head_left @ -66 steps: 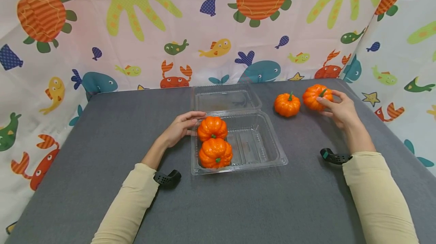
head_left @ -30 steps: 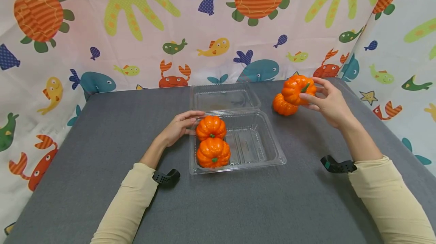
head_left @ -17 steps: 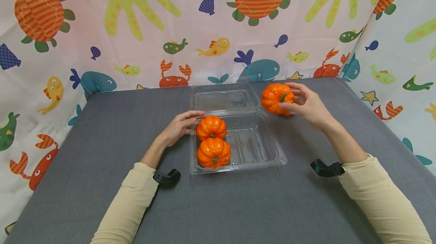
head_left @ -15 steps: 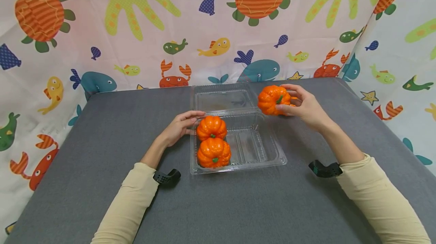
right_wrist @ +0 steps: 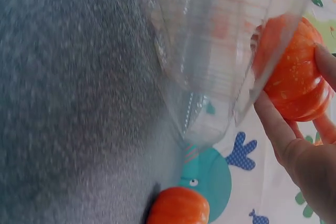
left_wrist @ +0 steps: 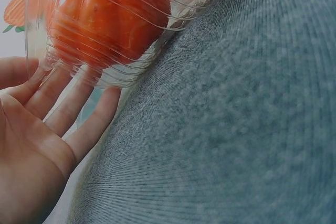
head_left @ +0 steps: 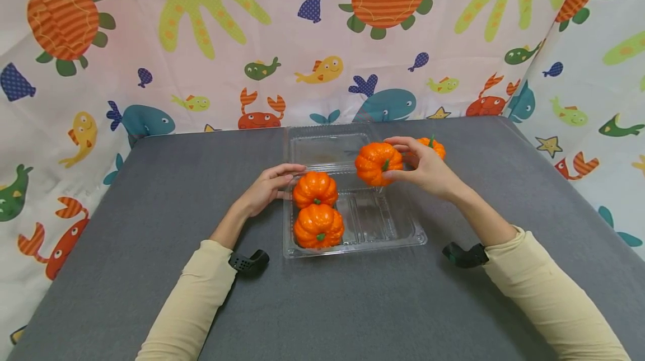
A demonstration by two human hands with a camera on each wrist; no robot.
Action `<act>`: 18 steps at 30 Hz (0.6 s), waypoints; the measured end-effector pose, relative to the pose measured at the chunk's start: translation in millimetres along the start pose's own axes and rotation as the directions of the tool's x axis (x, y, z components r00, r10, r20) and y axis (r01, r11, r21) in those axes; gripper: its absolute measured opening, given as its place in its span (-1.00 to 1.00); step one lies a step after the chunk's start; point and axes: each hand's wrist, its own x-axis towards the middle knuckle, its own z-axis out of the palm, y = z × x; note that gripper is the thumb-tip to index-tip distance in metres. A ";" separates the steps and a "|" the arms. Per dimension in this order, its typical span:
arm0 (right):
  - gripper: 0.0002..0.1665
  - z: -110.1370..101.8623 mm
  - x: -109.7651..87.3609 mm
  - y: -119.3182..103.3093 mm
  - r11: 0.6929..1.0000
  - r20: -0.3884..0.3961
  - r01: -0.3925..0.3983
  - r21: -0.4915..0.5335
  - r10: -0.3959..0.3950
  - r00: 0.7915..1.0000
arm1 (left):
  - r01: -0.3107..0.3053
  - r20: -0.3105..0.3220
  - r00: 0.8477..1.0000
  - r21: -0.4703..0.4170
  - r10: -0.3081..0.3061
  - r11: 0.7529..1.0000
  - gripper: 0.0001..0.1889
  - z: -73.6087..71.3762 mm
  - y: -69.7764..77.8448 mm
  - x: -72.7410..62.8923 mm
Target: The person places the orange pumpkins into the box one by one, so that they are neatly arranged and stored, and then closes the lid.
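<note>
My right hand pinches a small orange toy pumpkin with a green stem, thumb on the near side, over the back right part of a clear plastic clamshell box. Two like pumpkins stand one behind the other along the box's left side, a rear one and a front one. My left hand rests at the box's left wall; in the left wrist view its extended fingers touch the ribbed plastic. In the right wrist view the held pumpkin shows beyond the box wall.
Another orange pumpkin sits on the grey tabletop behind my right hand, partly hidden by it. The box's lid lies folded back behind the base. A white curtain with sea animals hangs behind the table.
My right hand has lifted the pumpkin off the table at the right and carried it left, past the other pumpkin, over the box. My left hand has stayed at the box's left wall.
</note>
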 end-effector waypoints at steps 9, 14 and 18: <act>-0.21 16.7 3.0 1.2 0.994 0.035 -0.002 -0.109 0.006 0.999 | -0.007 0.003 1.000 0.013 0.007 1.000 -0.56 0.3 0.4 0.5; -0.21 25.3 4.7 0.8 0.990 0.058 0.004 -0.138 0.004 0.998 | -0.009 0.001 1.000 0.017 0.009 1.000 -0.56 0.1 -0.1 0.2; -0.22 31.0 6.0 -0.4 0.982 0.073 0.021 -0.189 -0.008 0.997 | -0.006 -0.004 1.000 0.012 0.006 1.000 -0.56 0.4 0.4 -0.4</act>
